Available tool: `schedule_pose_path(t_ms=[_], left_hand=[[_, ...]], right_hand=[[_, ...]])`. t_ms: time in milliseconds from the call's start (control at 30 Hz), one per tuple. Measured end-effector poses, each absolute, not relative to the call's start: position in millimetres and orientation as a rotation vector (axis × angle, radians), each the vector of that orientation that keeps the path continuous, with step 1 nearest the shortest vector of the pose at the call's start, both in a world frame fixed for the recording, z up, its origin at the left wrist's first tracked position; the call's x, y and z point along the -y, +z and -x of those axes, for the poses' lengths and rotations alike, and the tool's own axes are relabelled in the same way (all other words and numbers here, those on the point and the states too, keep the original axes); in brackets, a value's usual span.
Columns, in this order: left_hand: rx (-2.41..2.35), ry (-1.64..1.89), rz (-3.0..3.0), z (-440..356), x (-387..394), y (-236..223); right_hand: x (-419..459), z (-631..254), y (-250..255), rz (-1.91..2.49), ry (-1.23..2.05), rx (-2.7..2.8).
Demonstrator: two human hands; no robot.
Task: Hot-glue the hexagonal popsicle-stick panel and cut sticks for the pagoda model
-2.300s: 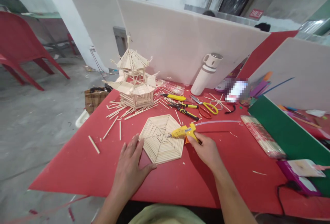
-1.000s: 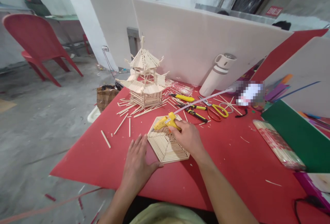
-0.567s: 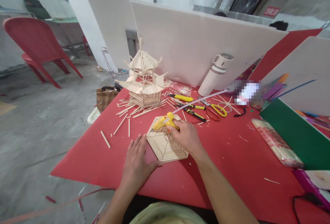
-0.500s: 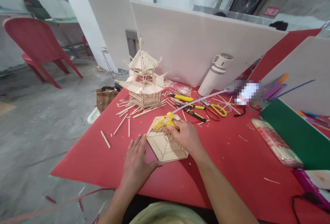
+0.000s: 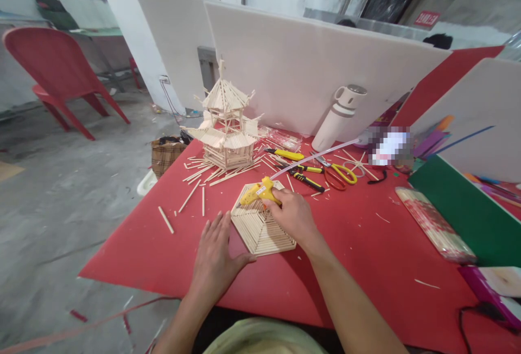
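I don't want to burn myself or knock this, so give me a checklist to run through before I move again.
1. Glue gun gripped in the right hand: ok.
2. Glue stick loaded: ok, it juts from the back of the glue gun.
3. Panel lying on the table: ok.
4. Left hand well away from the nozzle: not ok, its fingertips look close.
5. Left hand steadying the panel: cannot tell; it is at the edge, but contact is unclear.
6. Scissors off the panel: ok, they lie beyond it.
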State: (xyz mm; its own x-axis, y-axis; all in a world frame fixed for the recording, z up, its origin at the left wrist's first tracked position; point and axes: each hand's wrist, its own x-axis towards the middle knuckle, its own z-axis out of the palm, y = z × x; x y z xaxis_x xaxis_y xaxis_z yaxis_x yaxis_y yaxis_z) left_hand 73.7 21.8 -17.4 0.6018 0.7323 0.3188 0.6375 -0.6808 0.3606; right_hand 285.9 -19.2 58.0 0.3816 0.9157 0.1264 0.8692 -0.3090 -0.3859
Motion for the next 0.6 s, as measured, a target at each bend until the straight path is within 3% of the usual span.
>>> schedule_pose_path(t_ms=[600], left_hand=[[-1.154, 0.722, -2.582, -73.9, -20.6, -21.3]], right_hand=[[23.0, -277.8, 55.8, 2.229, 0.182, 1.588]])
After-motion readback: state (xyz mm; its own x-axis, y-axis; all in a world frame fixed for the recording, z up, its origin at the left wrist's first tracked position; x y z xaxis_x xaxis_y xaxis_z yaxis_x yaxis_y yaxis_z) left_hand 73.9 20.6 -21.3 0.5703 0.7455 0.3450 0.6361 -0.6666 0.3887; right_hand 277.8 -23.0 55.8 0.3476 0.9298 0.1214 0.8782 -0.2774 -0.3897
